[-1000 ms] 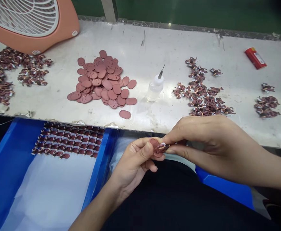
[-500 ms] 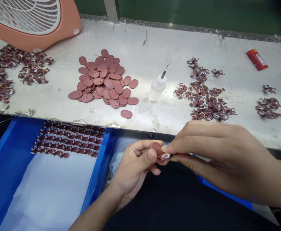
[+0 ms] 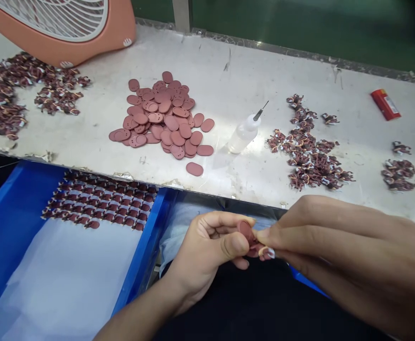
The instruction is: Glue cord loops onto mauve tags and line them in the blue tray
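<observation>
Figurine (image 3: 264, 252) shifted lower against disc (image 3: 244, 230); blue tray (image 3: 144, 246): figurine rows (image 3: 102, 201), white sheet (image 3: 68, 272).

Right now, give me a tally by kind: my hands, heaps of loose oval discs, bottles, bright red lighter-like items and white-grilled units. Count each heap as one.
Hands: 2 (left hand, right hand)
Heap of oval discs: 1
Bottle: 1
Red lighter-like item: 1
White-grilled unit: 1
Total: 6

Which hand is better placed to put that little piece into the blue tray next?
Probably the left hand, which pinches the oval base and sits nearer the blue tray; the right hand, at the figure, is farther.
</observation>
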Demonstrator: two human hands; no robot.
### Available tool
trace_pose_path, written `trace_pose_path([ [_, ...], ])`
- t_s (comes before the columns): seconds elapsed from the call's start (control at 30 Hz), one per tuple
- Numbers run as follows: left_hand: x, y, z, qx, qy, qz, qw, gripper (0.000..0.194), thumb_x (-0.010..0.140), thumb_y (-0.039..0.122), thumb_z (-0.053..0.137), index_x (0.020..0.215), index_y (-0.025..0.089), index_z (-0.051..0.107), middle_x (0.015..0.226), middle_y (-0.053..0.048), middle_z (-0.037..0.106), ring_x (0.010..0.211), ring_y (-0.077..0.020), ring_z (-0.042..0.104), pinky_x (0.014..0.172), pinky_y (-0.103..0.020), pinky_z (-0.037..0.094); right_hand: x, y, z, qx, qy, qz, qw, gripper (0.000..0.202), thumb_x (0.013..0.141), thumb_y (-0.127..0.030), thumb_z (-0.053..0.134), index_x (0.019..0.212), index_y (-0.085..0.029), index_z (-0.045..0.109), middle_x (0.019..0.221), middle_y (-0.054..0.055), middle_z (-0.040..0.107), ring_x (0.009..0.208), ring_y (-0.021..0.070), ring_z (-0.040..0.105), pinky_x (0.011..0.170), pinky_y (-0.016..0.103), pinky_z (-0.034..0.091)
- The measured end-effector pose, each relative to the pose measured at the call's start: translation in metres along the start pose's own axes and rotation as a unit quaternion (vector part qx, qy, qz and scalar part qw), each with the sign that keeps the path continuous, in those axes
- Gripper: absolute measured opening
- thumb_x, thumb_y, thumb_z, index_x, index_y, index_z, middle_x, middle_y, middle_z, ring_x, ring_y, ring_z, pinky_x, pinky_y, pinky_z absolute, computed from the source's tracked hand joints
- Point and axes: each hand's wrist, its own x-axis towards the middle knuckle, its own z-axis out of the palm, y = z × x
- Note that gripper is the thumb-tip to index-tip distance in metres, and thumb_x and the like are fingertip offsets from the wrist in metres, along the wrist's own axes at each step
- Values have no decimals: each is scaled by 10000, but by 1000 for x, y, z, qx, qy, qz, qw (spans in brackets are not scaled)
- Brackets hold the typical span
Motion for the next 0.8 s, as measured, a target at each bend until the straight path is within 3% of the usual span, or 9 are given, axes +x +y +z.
trace_pose_path([
  [0.37,1,0,-1,-5,24,7,1000,236,706,385,861,802,182,788,671,-5,697,612,-77,661,502,-105,474,12,0,1,-17,6,-3,1000,112,951,-115,586,1002,-181,661,847,19,660,712,98,593,591,232,464],
  [0.57,-4,1,4,7,7,19,1000,249,681,382,876,830,199,795,622,10,685,537,-60,610,516,-126,468,5,-5,-1,-16,-1,-5,1000,193,953,-107,565,1105,-201,636,912,17,662,755,97,614,619,203,502],
  [0.8,-9,2,7,20,-17,16,1000,274,622,382,908,840,250,807,648,2,730,508,-77,604,541,-191,501,-6,-9,-5,37,-20,-10,999,421,823,-12,678,1202,-188,624,950,37,653,781,124,635,654,211,552],
])
